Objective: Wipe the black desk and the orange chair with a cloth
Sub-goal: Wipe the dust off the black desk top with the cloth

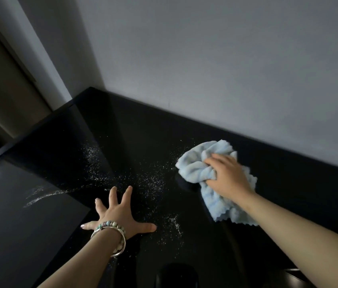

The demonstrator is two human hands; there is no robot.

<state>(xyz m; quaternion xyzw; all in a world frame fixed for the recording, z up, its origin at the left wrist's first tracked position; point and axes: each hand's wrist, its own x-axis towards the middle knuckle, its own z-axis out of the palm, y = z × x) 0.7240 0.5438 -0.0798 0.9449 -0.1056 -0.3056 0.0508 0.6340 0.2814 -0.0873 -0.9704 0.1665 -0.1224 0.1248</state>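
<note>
The glossy black desk (122,142) fills the lower part of the head view and is sprinkled with white specks in its middle. A crumpled light blue cloth (197,165) lies on the desk at the right, near the wall. My right hand (228,175) presses down on the cloth with its fingers curled into the folds. My left hand (120,213) rests flat on the desk at lower centre, fingers spread wide, with bracelets on the wrist. The orange chair is not in view.
A grey wall (226,69) runs along the desk's far edge and meets a corner at the upper left. A white smear (39,196) streaks the desk's left part. A dark rounded object (176,275) sits at the bottom edge.
</note>
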